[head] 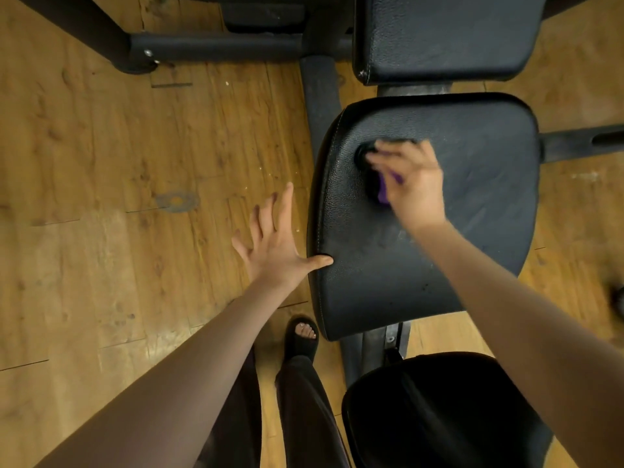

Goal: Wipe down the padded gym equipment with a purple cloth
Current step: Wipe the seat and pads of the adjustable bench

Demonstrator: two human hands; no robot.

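Here we see the purple cloth [385, 187] bunched under our right hand [410, 184], which grips it with curled fingers and presses it onto the upper middle of the black seat pad [472, 214]. Only a small patch of purple shows below the fingers; the hand is blurred, so we cannot tell how the cloth is folded. Our left hand [273, 241] holds nothing: its fingers are spread and straight over the floor, and its thumb touches the pad's left edge. Beyond the seat pad, a second black pad [445, 35] sits just above it, with a dark metal frame [216, 49] running off to the left. A bar [580, 141] sticks out from the seat's right side. Below the seat lies another dark rounded cushion [432, 410]. Under everything is a wooden floor [101, 163], and our foot [302, 336] in an open-toed black sandal stands just beside the seat's lower left corner.
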